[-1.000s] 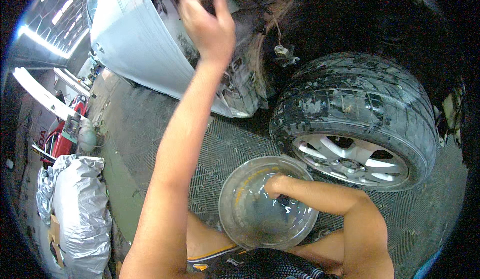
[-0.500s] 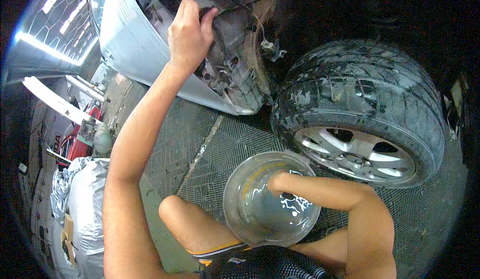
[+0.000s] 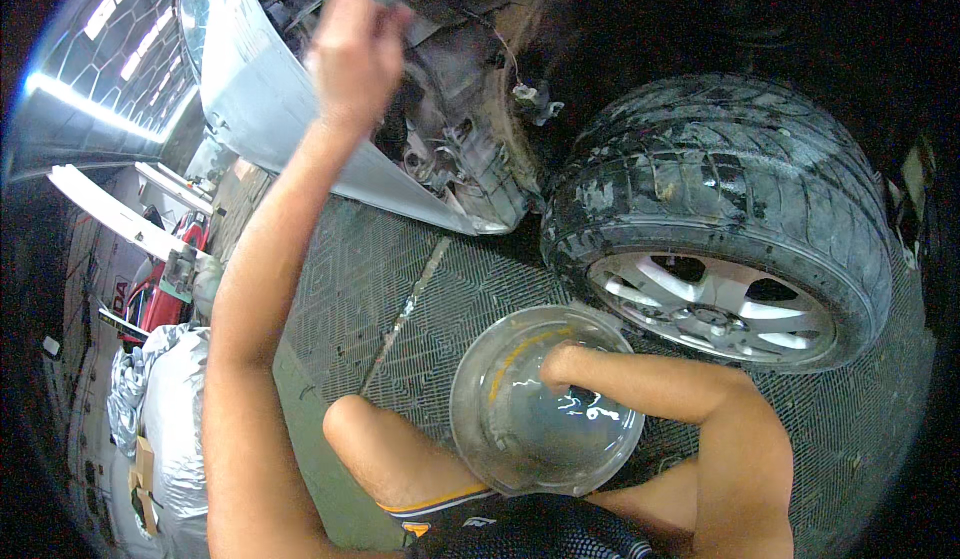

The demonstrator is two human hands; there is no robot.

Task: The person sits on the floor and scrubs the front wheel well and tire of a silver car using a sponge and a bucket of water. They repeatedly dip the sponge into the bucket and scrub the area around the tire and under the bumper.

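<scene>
My left hand (image 3: 355, 59) is raised in front of the exposed inner parts behind a light silver-blue car bumper (image 3: 270, 109). Its fingers look bent but are smeared by motion, so I cannot see whether anything is in them. Between my knees stands a round clear basin (image 3: 470, 429) of water. My right hand (image 3: 560, 364) dips into it up to about the wrist; the fingers are lost under the cloudy, glinting surface.
A wet tyre on a silver spoked wheel (image 3: 715, 299) rises just beyond the basin on the right. A loose wire connector (image 3: 537, 106) hangs beside the inner parts. Patterned mats (image 3: 400, 349) cover the floor. Silvery sheeting (image 3: 180, 429) and a red object (image 3: 160, 294) lie at the left.
My left hand has moved a little left, away from the inner parts, and is more blurred. The right hand stays in the water. The whole view has shifted slightly.
</scene>
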